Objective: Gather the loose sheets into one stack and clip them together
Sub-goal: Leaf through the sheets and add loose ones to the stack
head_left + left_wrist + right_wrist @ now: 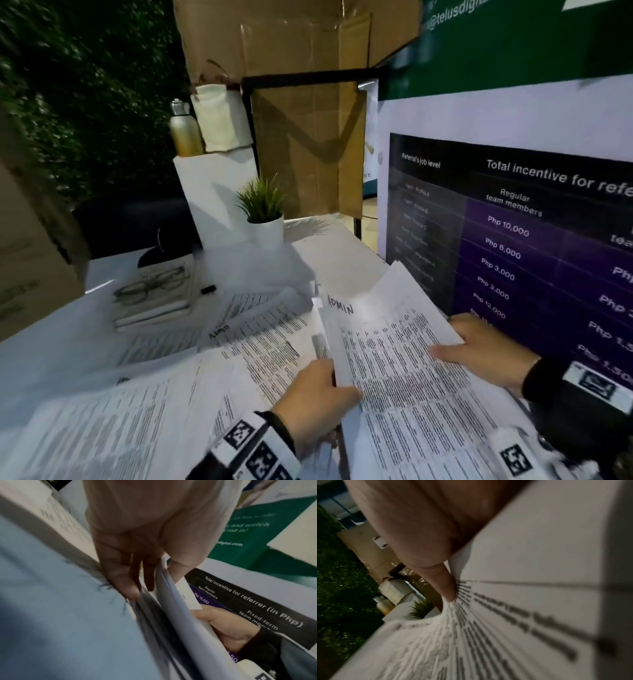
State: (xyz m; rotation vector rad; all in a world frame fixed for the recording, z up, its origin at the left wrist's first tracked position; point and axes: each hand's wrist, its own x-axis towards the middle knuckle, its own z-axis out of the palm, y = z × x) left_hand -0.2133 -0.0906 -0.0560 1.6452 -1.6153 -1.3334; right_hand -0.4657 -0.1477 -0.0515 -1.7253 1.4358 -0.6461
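Observation:
A bundle of printed sheets point(394, 349) is lifted off the white table point(329, 253), its top sheet marked "ADMIN". My left hand point(318, 397) grips the bundle's left edge, thumb on top and fingers underneath point(130, 585). My right hand point(479, 346) pinches the right edge, thumb point(443, 582) pressed on the printed face point(522, 615). More loose sheets point(144, 404) lie fanned over the table to the left and front. A small black binder clip point(208, 290) lies near the books.
Glasses point(150, 284) rest on stacked books point(154, 305) at the left. A potted plant point(265, 219), a white block point(212, 192) with a metal bottle point(185, 130), and cardboard stand behind. A printed poster board point(513, 222) rises close on the right.

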